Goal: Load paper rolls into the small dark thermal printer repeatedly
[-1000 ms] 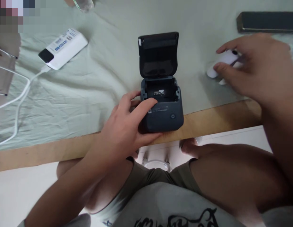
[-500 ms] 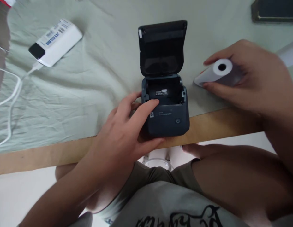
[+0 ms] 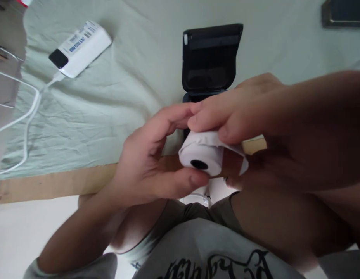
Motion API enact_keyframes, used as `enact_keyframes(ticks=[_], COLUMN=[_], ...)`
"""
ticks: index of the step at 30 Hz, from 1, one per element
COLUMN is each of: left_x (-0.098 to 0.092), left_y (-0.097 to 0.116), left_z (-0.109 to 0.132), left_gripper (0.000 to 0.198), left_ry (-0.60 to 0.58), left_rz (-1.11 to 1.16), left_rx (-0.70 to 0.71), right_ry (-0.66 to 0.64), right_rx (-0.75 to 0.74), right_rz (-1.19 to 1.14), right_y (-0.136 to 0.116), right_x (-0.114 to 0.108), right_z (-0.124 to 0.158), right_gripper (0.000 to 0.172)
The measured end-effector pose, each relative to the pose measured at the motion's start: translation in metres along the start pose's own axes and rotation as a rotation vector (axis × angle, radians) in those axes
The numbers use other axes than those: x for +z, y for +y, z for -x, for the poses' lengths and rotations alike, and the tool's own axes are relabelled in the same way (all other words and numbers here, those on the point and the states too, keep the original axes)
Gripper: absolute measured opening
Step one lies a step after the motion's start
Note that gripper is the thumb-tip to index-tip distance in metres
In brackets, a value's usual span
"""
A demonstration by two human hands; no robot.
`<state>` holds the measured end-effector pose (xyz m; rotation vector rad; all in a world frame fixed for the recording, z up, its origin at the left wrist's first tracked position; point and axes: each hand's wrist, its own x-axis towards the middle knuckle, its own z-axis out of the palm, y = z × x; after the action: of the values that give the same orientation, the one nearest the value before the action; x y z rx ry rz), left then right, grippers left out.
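A white paper roll point(image 3: 201, 153) with a dark round core is held between both hands above the table's front edge. My left hand point(image 3: 156, 159) curves round its left side, thumb against the lower rim. From above, my right hand point(image 3: 232, 112) grips the roll and its loose paper end, which hangs to the right with a torn edge. Behind the hands stands a dark label printer point(image 3: 212, 58) with its lid raised. Its body is mostly hidden by my hands.
A white power bank point(image 3: 81, 48) with a plugged-in white cable point(image 3: 31, 116) lies on the green cloth point(image 3: 133, 77) at the left. The corner of a dark box point(image 3: 344, 15) shows at the far right. A wooden table edge point(image 3: 60, 182) runs along the front.
My right hand has brought the paper roll leftward, in front of the printer. My left hand has let go of the printer and now holds the roll too.
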<state>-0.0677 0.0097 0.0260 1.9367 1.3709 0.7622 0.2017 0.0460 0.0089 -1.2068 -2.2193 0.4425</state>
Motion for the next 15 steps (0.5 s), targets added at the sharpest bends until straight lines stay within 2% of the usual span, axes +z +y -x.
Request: enact_keyframes(ticks=[3,7,11,15], left_x=[0.003,0.006,0.009,0.010], left_y=[0.010,0.017,0.018,0.018], left_z=[-0.006,-0.013,-0.016,-0.016], left_gripper=[0.068,0.051,0.029,0.037], left_ry=[0.095,0.126,0.128,0.117], left_rz=[0.238,0.391,0.490,0.520], left_rx=[-0.020,-0.010,0.066,-0.056], right_ry=[0.009,0.022,0.032,0.043], right_rx=[-0.020,-0.034,-0.056,-0.074], right_rz=[-0.034,-0.070,-0.116,-0.149], right_y=[0.017,0.025,0.011,-0.010], right_x=[-0.004,-0.007,-0.002,-0.007], right_z=[-0.003,-0.014,-0.020,-0.024], right_gripper=[0.056,0.053,0.050,0.046])
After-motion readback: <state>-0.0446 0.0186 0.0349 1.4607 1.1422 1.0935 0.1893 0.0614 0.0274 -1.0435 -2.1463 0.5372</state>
